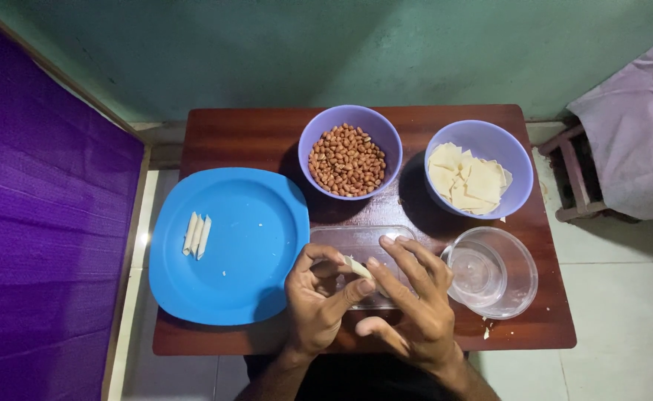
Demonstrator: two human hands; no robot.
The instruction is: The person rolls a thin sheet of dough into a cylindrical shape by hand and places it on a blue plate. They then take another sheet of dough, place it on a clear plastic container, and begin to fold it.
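My left hand (315,301) and my right hand (408,304) meet over a clear rectangular tray (356,241) at the table's front. Together they pinch a small pale dough roll (358,268) between fingertips. On the blue plate (256,252) at the left lie three finished pale rolls (196,235) side by side. A purple bowl (313,134) holding peanuts (346,160) stands behind the tray. Another purple bowl (516,160) at the back right holds square dough sheets (465,178).
A clear glass bowl (523,278) with water sits at the front right of the small brown wooden table (230,130). A purple cloth (37,223) hangs at the left. A wooden stool with pale fabric (631,134) stands to the right.
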